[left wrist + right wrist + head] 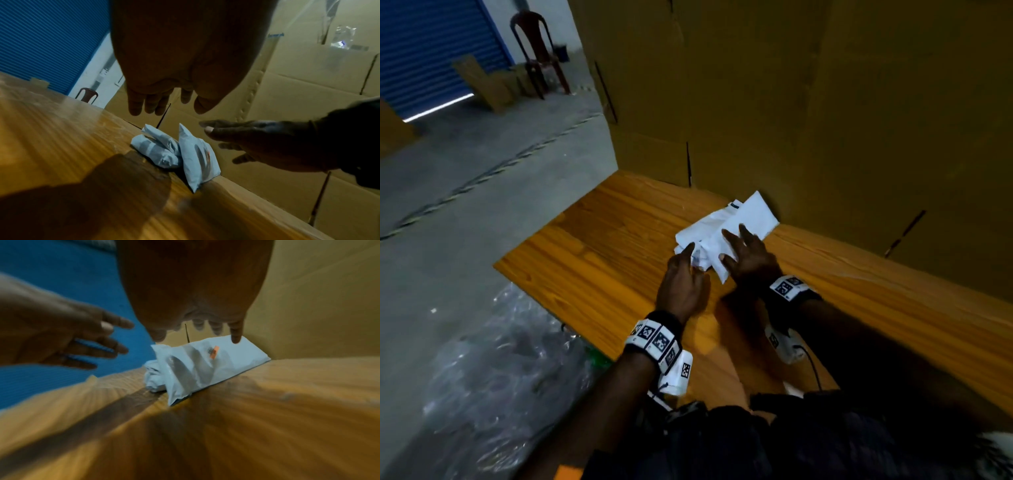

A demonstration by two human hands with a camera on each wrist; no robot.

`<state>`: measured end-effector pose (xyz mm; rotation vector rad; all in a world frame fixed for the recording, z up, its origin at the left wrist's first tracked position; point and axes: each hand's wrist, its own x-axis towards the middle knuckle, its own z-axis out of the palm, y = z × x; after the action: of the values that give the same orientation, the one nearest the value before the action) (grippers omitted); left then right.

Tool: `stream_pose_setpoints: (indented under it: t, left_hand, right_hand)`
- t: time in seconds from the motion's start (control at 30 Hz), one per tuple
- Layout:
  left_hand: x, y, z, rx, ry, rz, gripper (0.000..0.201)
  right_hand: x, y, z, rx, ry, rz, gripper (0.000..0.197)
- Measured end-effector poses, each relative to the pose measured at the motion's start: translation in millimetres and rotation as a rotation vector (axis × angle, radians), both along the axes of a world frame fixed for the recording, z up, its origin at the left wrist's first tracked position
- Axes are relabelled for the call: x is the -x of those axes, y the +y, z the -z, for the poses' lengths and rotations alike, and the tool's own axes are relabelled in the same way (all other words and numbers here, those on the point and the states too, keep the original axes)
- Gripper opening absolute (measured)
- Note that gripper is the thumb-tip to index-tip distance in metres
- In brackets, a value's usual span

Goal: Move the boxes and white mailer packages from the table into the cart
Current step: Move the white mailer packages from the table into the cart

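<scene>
Two white mailer packages lie together on the wooden table (592, 246) against a wall of cardboard. The flatter mailer (753, 219) (236, 356) (195, 155) lies to the right; the crumpled mailer (698, 233) (156, 146) (154, 379) is beside it on the left. My right hand (743, 250) (246, 138) hovers over the flat mailer with fingers spread and straight. My left hand (683, 274) (72, 340) reaches toward the crumpled mailer, fingers extended, holding nothing. Both wrist views show the hands apart from the mailers. No cart is visible.
Large cardboard boxes (825, 102) stand as a wall along the table's far edge. Clear plastic wrap (500, 359) lies on the floor to the left. Farther off are a dark chair (534, 51), flat cardboard (482, 85) and a blue shutter (431, 51).
</scene>
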<state>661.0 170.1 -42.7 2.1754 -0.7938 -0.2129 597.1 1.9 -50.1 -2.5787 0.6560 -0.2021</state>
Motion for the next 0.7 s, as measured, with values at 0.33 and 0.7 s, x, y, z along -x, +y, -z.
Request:
stream_pose_setpoints:
  t: [0.33,0.7]
  left_hand:
    - [-93.5,-70.9,10.7,-0.158,-0.06,0.165,0.059]
    - [-89.4,-116.7,31.0,-0.753,-0.175,0.245,0.082]
  right_hand:
    - [-31.0,-9.2,5.2,0.077,0.428,0.057,0.059]
    - [23.2,-9.3,31.0,0.002,0.318,0.544,0.07]
